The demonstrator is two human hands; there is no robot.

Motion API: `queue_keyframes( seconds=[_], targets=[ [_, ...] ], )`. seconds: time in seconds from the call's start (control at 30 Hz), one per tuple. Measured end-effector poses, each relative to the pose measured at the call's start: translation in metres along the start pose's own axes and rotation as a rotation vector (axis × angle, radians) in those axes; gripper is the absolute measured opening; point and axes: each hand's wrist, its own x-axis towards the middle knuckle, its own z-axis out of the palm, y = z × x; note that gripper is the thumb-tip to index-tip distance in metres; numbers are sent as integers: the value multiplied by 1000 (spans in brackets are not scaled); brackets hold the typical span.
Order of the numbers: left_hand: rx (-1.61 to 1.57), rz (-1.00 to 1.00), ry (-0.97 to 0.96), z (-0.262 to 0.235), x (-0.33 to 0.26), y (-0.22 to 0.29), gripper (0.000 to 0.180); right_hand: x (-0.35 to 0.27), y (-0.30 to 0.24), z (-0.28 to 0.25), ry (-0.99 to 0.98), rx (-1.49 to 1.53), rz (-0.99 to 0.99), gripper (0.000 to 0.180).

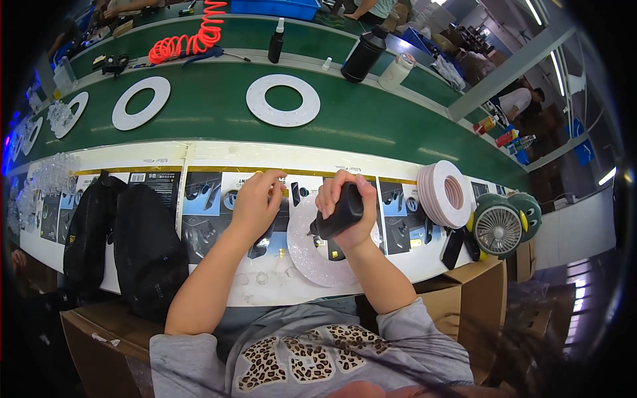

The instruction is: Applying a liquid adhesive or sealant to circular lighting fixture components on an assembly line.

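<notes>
My right hand (346, 207) is wrapped round a black handheld tool (342, 213) with a rounded, bulky body; its exact kind is hard to make out. The tool is over a speckled white ring (300, 260) that lies on the worktop right in front of me, and my forearm covers part of the ring. To the left of the ring, my left hand (260, 202) rests near the yellow strip on the worktop. Its fingers are apart and stretched toward the ring, with nothing seen in them. A dark object under that hand is partly hidden.
Black fabric bags (147, 245) lie at left beside clear plastic pieces (50, 176). At right stand stacked white rings (446, 194) and a small green fan (496, 229). More white rings (283, 100) sit on the green belt (219, 113), below bottles (363, 56) and a red coiled hose (189, 45).
</notes>
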Motion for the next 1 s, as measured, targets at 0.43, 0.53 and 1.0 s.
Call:
queue_keyframes(
  seconds=[0.43,0.53,1.0],
  targets=[
    [7,105,64,2,1,-3,15,15,-1,23,-72,-47,9,44],
    [2,97,69,1,1,-2,15,18,9,22,-71,-38,28,45],
    [14,89,68,2,2,-4,16,21,13,20,-71,-67,52,45]
  ],
)
